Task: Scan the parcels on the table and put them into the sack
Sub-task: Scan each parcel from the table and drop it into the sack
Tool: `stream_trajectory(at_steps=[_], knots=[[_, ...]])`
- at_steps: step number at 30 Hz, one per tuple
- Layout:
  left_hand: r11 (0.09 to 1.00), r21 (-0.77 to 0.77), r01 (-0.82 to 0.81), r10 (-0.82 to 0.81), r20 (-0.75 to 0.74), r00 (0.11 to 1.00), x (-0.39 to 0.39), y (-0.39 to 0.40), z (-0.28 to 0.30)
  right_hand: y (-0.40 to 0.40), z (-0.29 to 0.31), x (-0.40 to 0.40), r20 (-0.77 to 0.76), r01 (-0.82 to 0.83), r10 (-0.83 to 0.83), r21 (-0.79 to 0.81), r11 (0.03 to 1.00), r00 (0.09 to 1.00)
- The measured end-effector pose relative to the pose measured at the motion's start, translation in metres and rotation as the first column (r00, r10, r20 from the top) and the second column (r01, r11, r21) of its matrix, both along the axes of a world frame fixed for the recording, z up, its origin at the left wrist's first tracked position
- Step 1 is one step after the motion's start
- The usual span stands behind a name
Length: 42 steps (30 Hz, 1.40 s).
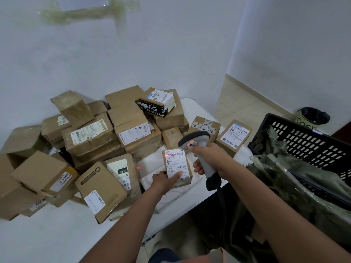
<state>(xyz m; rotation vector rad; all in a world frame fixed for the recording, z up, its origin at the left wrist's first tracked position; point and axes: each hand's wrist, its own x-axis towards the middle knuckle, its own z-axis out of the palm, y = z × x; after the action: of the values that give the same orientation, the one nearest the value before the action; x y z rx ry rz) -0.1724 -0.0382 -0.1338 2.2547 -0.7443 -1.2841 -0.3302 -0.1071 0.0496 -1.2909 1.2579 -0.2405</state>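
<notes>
Near the front edge of the white surface (pixel 62 234), a small parcel (pixel 177 167) lies label-up on a white plastic mailer (pixel 152 166). The left hand (pixel 163 179) presses on its near end, forefinger stretched flat across the lower label and thumb spread to the left; the other fingers are hidden under the palm. The right hand (pixel 207 158) grips the handle of a grey scanner (pixel 199 149) with curled fingers, its head tilted down over the parcel's top right corner. A red line of light crosses the upper barcode, and a red dot shows on the mailer just to the left. The scanner's window cannot be seen, and its black cable drops out of sight below the surface.

Behind and to the left, a heap of brown cardboard boxes (pixel 91 137) covers much of the surface; many labels are blurred or turned away, and the leftmost boxes are cut off by the frame edge. One labelled box (pixel 234 137) sits apart near the right edge. To the right, a greenish sack (pixel 296 186) hangs over a black slotted crate (pixel 307 141), its mouth and inside hard to make out. A dark bin (pixel 313 116) stands on the floor beyond.
</notes>
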Motion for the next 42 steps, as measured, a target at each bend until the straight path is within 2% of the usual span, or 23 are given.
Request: stream_trajectory(at_steps=[14,17,19,22,26,30,32,33,35,36,39,40,42], knots=[[1.0,-0.002,-0.001,0.001,-0.003,1.0,-0.001,0.002,0.014,-0.004,-0.007,-0.008,0.036,0.045,-0.045,0.013,0.999,0.998],[0.994,-0.099,-0.036,0.046,0.104,0.993,-0.004,-0.003,0.026,-0.006,-0.015,-0.02,0.018,0.08,-0.081,0.045,0.996,0.997],[0.981,-0.192,-0.019,0.066,0.244,0.968,-0.009,-0.01,0.038,-0.007,-0.026,-0.032,-0.002,0.128,-0.129,0.08,0.989,0.992],[0.982,-0.139,0.129,-0.057,0.432,0.9,-0.026,-0.029,0.047,-0.008,-0.047,-0.054,-0.017,0.209,-0.208,0.114,0.971,0.978],[0.964,0.078,0.255,-0.262,0.446,0.856,-0.05,-0.044,0.049,-0.004,-0.072,-0.09,-0.03,0.332,-0.331,0.167,0.928,0.943],[0.925,0.006,0.381,-0.343,0.45,0.825,-0.064,-0.039,0.048,0.001,-0.096,-0.139,-0.066,0.485,-0.483,0.215,0.848,0.873],[0.887,-0.067,0.457,-0.4,0.383,0.833,-0.079,-0.038,0.052,0.006,-0.107,-0.17,-0.074,0.567,-0.568,0.24,0.788,0.82],[0.876,-0.114,0.47,-0.421,0.297,0.857,-0.089,-0.038,0.057,0.009,-0.114,-0.187,-0.074,0.609,-0.613,0.258,0.75,0.786],[0.882,-0.184,0.434,-0.441,0.002,0.898,-0.113,-0.039,0.067,0.017,-0.123,-0.219,-0.094,0.69,-0.698,0.286,0.665,0.71],[0.901,-0.171,0.398,-0.426,-0.177,0.887,-0.125,-0.04,0.07,0.021,-0.13,-0.235,-0.108,0.729,-0.736,0.293,0.619,0.669],[0.942,-0.023,0.336,-0.279,-0.615,0.738,-0.164,-0.036,0.056,0.036,-0.147,-0.278,-0.16,0.821,-0.82,0.287,0.493,0.549],[0.945,0.052,0.324,-0.199,-0.694,0.692,-0.177,-0.034,0.042,0.041,-0.153,-0.291,-0.171,0.842,-0.841,0.292,0.454,0.513],[0.924,0.234,0.304,-0.03,-0.747,0.664,-0.205,-0.03,0.014,0.052,-0.159,-0.313,-0.187,0.856,-0.86,0.328,0.401,0.474]])
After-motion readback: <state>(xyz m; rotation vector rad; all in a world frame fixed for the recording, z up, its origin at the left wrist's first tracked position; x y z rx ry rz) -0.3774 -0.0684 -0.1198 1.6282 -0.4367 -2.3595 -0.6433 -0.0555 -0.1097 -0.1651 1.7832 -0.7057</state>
